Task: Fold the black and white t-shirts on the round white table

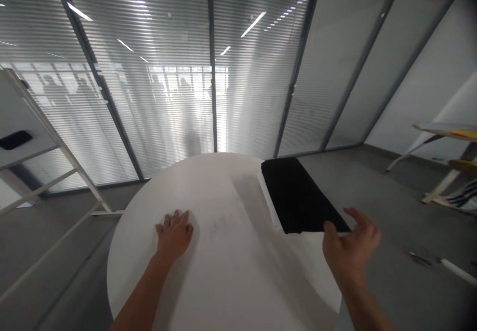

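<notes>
A black folded cloth [300, 194] lies at the right side of a round white table [219, 281], on top of something white [271, 204] that shows along its left edge; what the white layer is, I cannot tell. My right hand [352, 249] is at the cloth's near right corner. Its thumb meets the near edge, while the index finger is apart from the thumb and stretches past the right side. My left hand [174, 236] rests palm down on the left part of the tabletop, fingers spread, holding nothing.
Glass partitions with blinds [179, 97] stand behind the table. At the left is a white-framed stand [67, 157] with a dark object [15, 139] on its panel. Shelving or a desk [447, 129] is at the far right. Faint grey marks [219, 224] show on the tabletop.
</notes>
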`<state>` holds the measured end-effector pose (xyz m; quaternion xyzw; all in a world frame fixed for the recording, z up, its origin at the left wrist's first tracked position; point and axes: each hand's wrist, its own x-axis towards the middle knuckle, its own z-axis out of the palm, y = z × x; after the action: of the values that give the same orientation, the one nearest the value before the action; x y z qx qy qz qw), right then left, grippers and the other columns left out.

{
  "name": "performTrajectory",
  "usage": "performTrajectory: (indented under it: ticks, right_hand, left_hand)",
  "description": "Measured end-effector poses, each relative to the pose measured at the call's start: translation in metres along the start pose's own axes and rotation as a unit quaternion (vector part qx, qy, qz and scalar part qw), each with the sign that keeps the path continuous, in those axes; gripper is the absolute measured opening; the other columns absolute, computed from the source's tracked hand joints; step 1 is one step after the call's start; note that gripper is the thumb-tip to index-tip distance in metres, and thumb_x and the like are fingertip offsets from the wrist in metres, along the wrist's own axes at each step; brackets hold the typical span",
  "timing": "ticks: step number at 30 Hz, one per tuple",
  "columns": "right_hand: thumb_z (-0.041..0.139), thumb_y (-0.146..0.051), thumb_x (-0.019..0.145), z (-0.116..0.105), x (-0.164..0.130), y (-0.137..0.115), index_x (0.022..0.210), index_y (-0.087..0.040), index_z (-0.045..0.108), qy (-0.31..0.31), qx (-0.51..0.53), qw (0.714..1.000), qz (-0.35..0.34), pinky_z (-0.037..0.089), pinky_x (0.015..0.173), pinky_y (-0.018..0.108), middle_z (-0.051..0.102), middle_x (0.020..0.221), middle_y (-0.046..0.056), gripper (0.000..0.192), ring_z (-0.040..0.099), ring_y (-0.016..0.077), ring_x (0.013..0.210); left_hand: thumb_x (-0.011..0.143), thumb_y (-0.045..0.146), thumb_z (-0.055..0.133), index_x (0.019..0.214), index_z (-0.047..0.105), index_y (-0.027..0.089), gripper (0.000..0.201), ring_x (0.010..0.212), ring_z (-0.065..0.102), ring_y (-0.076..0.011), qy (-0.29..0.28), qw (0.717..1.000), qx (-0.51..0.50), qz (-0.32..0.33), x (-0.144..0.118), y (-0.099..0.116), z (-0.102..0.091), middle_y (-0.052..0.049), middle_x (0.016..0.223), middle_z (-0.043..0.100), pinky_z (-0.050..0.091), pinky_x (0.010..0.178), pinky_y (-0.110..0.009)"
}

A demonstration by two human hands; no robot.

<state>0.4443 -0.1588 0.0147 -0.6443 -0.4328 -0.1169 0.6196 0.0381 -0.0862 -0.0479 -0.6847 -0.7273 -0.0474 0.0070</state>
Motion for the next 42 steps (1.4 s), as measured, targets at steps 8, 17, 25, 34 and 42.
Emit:
performTrajectory:
  ticks: [8,17,25,34,42]
  right_hand:
    - [0.043,-0.044,0.096,0.050,-0.036,-0.042,0.145,-0.027,0.043,-0.480,-0.011,0.850,-0.218,0.033,0.114,0.050,0.047,0.147,0.009,0.052,0.041,0.0271,0.137]
    - [0.037,-0.055,0.097,0.081,-0.083,0.008,0.152,-0.033,0.028,-0.537,-0.120,0.773,-0.315,0.019,0.119,0.053,0.026,0.159,0.004,0.061,0.021,0.0287,0.147]
    - [0.035,-0.059,0.096,0.080,-0.081,0.004,0.152,-0.035,0.026,-0.553,-0.127,0.766,-0.302,0.019,0.119,0.054,0.023,0.159,0.001,0.061,0.019,0.0271,0.147]
    - [0.036,-0.059,0.096,0.081,-0.080,0.007,0.152,-0.037,0.025,-0.558,-0.118,0.767,-0.293,0.019,0.119,0.052,0.023,0.159,0.000,0.061,0.019,0.0267,0.147]
    - [0.034,-0.060,0.096,0.080,-0.078,0.003,0.152,-0.034,0.028,-0.565,-0.129,0.760,-0.293,0.019,0.119,0.053,0.023,0.159,0.002,0.063,0.020,0.0281,0.147]
  left_hand:
    - [0.097,0.055,0.027,0.150,0.035,0.036,0.057,0.144,0.024,-0.0384,0.026,0.994,-0.040,0.098,-0.034,0.036,-0.009,-0.008,0.159,0.028,0.019,0.110,-0.066]
    - [0.094,0.060,0.033,0.152,0.025,0.040,0.062,0.144,0.021,-0.0408,0.097,0.985,-0.042,0.139,-0.044,0.025,0.032,-0.008,0.158,0.030,0.012,0.111,-0.066]
    - [0.092,0.062,0.034,0.151,0.027,0.041,0.063,0.144,0.023,-0.0393,0.109,0.984,-0.027,0.139,-0.043,0.025,0.033,-0.007,0.157,0.033,0.013,0.112,-0.066]
    - [0.092,0.062,0.033,0.152,0.026,0.039,0.064,0.146,0.020,-0.0374,0.120,0.981,-0.020,0.150,-0.042,0.023,0.035,-0.006,0.158,0.031,0.003,0.114,-0.063]
    - [0.093,0.061,0.035,0.152,0.027,0.040,0.063,0.145,0.022,-0.0368,0.115,0.982,-0.018,0.148,-0.042,0.025,0.033,-0.006,0.157,0.032,0.007,0.115,-0.063]
